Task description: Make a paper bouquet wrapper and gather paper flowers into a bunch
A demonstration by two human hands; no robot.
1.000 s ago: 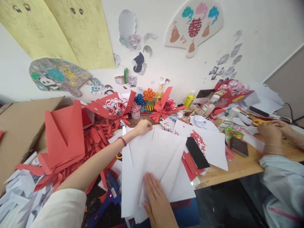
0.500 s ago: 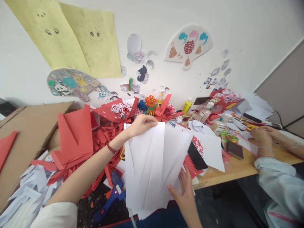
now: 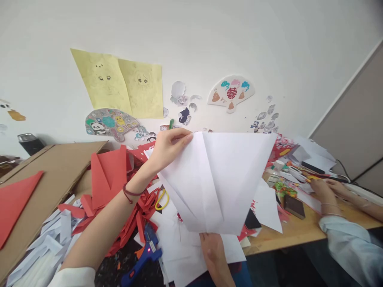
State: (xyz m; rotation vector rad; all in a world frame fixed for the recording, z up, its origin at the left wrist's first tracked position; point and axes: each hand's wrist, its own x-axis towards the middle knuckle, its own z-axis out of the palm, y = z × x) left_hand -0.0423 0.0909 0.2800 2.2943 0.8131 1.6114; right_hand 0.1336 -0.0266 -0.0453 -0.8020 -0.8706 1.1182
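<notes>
Left hand (image 3: 178,144) (arm slanting up) pinches white paper (image 3: 235,175) — right hand (image 3: 212,248) below.

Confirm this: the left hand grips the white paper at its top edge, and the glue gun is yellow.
The colour is wrong: the head view shows a blue glue gun. The left hand grips the white paper at its top edge.

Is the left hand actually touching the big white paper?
Touching. The head view shows the left hand pinching the white paper at its top edge.
</notes>
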